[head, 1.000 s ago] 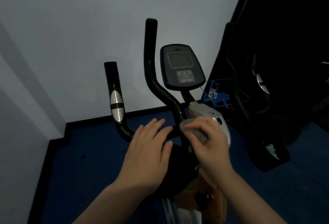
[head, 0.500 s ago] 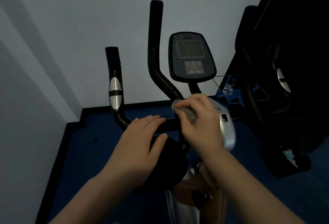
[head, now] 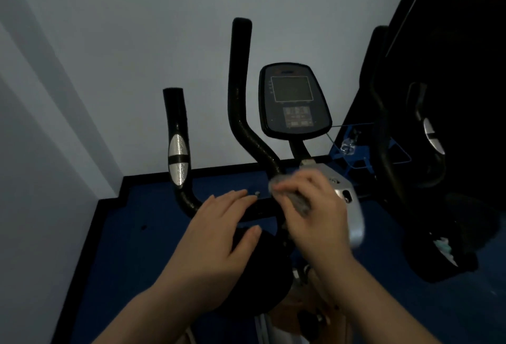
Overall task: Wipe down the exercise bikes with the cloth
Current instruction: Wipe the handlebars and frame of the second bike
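An exercise bike stands in front of me with black foam handlebars (head: 241, 102), a dark console (head: 294, 101) and a silver stem housing (head: 353, 206). My right hand (head: 317, 212) is shut on a small grey cloth (head: 297, 201), pressed where the handlebar meets the stem. My left hand (head: 219, 237) lies flat, fingers together, on the horizontal handlebar bar just left of the cloth, holding nothing. The lower frame of the bike is hidden by my arms.
A white wall rises close behind the bike, with a corner on the left. The floor (head: 137, 248) is blue with black skirting. A second dark bike (head: 427, 141) stands at the right, beside a blue stand (head: 353, 152). The room is dim.
My right hand with the cloth has slid up from the stem housing onto the base of the handlebar. The left hand has stayed on the bar. My head has tilted slightly.
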A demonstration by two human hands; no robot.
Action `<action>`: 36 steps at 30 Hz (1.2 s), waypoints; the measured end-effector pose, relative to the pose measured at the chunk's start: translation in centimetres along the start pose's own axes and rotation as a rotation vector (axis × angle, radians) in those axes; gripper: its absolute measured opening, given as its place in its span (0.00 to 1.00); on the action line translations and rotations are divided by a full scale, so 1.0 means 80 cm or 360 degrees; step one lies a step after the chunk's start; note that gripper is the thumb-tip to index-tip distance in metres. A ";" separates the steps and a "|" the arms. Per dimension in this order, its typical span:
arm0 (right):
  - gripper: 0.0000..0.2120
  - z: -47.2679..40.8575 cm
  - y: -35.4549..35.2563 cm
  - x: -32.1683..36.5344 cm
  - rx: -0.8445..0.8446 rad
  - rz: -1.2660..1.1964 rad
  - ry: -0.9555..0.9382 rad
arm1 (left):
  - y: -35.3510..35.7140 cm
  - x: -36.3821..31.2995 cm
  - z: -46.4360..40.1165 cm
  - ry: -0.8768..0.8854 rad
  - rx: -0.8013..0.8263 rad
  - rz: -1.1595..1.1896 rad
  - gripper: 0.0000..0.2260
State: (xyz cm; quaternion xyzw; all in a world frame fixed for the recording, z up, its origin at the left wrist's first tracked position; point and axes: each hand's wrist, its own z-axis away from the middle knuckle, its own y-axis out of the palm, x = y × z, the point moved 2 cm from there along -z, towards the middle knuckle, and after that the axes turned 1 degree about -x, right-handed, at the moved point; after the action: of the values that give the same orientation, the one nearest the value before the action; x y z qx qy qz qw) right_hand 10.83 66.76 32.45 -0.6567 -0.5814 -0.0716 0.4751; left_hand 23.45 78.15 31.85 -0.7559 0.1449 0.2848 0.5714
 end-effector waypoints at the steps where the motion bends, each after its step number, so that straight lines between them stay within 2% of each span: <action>1: 0.08 0.020 -0.005 -0.004 0.0010 -0.0026 0.0007 | -0.004 0.002 -0.001 0.0005 0.0001 0.0048 0.25; 4: 0.08 0.046 -0.016 -0.007 -0.0005 -0.0098 -0.0011 | -0.032 0.018 -0.027 0.0013 -0.0250 0.0085 0.22; 6: 0.07 0.014 -0.008 -0.008 0.0043 -0.0022 -0.0065 | -0.060 0.033 -0.056 0.0023 -0.0477 -0.0027 0.20; 8: 0.07 -0.035 0.010 -0.001 0.0032 0.0040 -0.0094 | -0.089 0.045 -0.090 0.0036 -0.0595 -0.0196 0.19; 11: 0.05 -0.093 0.030 0.016 0.0055 0.0041 -0.0114 | -0.117 0.060 -0.133 0.0049 -0.0569 -0.0452 0.22; 14: 0.07 -0.079 0.023 0.003 0.0119 0.0066 -0.0188 | -0.120 0.074 -0.156 0.0025 -0.0498 -0.0605 0.24; 17: 0.08 -0.053 0.010 -0.005 0.0041 -0.0024 -0.0187 | -0.114 0.080 -0.160 -0.0025 -0.0629 -0.0539 0.23; 20: 0.08 -0.097 0.035 0.010 0.0099 0.0095 -0.0296 | -0.110 0.081 -0.163 -0.0017 -0.0728 -0.0489 0.22; 24: 0.05 -0.166 0.073 0.042 0.0158 0.0076 -0.0270 | -0.111 0.084 -0.160 0.0013 -0.0745 -0.0516 0.20; 30: 0.10 -0.126 0.043 0.018 0.0158 0.0119 -0.0310 | -0.114 0.090 -0.158 0.0077 -0.0744 -0.0453 0.20; 32: 0.08 -0.155 0.056 0.026 0.0192 0.0161 -0.0372 | -0.114 0.090 -0.159 0.0084 -0.0759 -0.0450 0.19; 36: 0.05 -0.212 0.095 0.053 0.0065 0.0278 -0.0371 | -0.115 0.088 -0.159 0.0070 -0.0735 -0.0489 0.19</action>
State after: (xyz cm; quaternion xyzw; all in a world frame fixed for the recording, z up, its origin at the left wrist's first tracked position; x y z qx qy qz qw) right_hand 26.24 58.64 40.20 -0.6988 -0.5746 0.0584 0.4220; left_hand 37.45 69.68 37.16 -0.8853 -0.0278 0.2037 0.4171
